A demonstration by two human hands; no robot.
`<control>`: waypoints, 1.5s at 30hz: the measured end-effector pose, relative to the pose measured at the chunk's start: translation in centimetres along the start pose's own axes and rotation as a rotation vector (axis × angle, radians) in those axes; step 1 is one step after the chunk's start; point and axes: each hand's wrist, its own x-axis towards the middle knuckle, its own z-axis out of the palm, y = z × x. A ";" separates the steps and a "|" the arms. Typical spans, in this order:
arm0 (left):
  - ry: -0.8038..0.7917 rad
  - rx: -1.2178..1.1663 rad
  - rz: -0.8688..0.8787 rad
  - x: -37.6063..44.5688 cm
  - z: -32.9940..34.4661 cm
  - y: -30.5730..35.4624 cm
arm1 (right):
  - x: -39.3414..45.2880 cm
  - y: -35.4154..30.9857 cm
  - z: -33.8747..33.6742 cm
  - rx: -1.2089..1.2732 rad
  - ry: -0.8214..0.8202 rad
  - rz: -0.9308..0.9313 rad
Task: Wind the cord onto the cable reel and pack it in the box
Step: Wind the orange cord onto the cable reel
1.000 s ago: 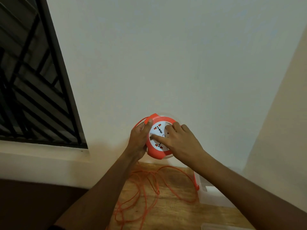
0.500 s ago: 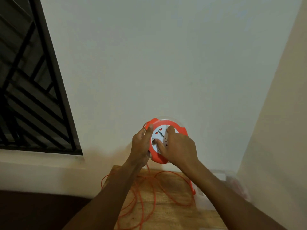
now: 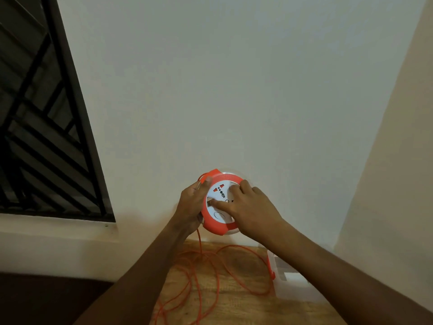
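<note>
An orange cable reel [image 3: 214, 225] with a white socket face is held up in front of the wall, above the table. My left hand [image 3: 191, 204] grips its left rim, thumb on the orange edge. My right hand [image 3: 249, 207] lies over the white face, with a finger and the thumb pressed into it. An orange cord [image 3: 210, 273] hangs from the reel's underside and lies in loose loops on the wooden table [image 3: 236, 301]. A clear plastic box [image 3: 293, 287] with an orange latch sits on the table at the right, partly hidden by my right forearm.
A white wall stands right behind the reel. A dark window with a black grille [image 3: 44, 137] fills the left, above a pale sill. A cream wall [image 3: 393, 184] closes the right side. The table's left edge drops to dark floor.
The white face of the reel has turned under my right hand, and its sockets sit at a different angle. Both hands stay on the reel. The cord loops on the table have shifted slightly.
</note>
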 end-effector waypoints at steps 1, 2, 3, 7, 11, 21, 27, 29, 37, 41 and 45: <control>-0.002 0.010 0.002 0.0 0.0 0.0 | 0.2 -0.1 0.0 -0.014 -0.019 -0.009; 0.000 0.016 0.004 -0.1 0.0 0.0 | 0.3 -0.2 0.2 -0.031 -0.038 -0.014; 0.000 0.023 0.007 -0.1 0.0 -0.1 | 0.5 -0.1 0.4 -0.052 -0.039 -0.021; 0.011 0.015 0.048 0.0 0.3 0.2 | 0.7 -0.7 0.5 0.019 0.052 0.115; 0.042 -0.081 0.093 0.1 1.1 0.4 | 1.5 -1.2 -0.2 0.292 0.130 0.427; 0.019 -0.098 -0.089 0.5 -0.8 -0.9 | 0.3 -1.5 1.4 0.315 0.168 0.210; -0.056 0.006 -0.095 0.9 -1.9 0.0 | 0.5 -0.3 1.3 0.073 0.044 -0.020; -0.075 0.025 -0.094 0.8 -1.8 0.1 | 0.7 -0.5 1.2 0.001 0.025 -0.019; -0.051 -0.098 -0.069 -0.2 0.0 -0.4 | 1.1 -1.3 0.8 0.157 0.110 0.310; 0.031 -0.132 -0.045 0.1 0.3 -0.9 | 1.2 -2.3 0.5 0.733 0.139 0.679; 0.012 -0.063 -0.102 0.2 -1.3 -1.6 | 0.5 -3.6 1.3 1.129 -0.027 0.688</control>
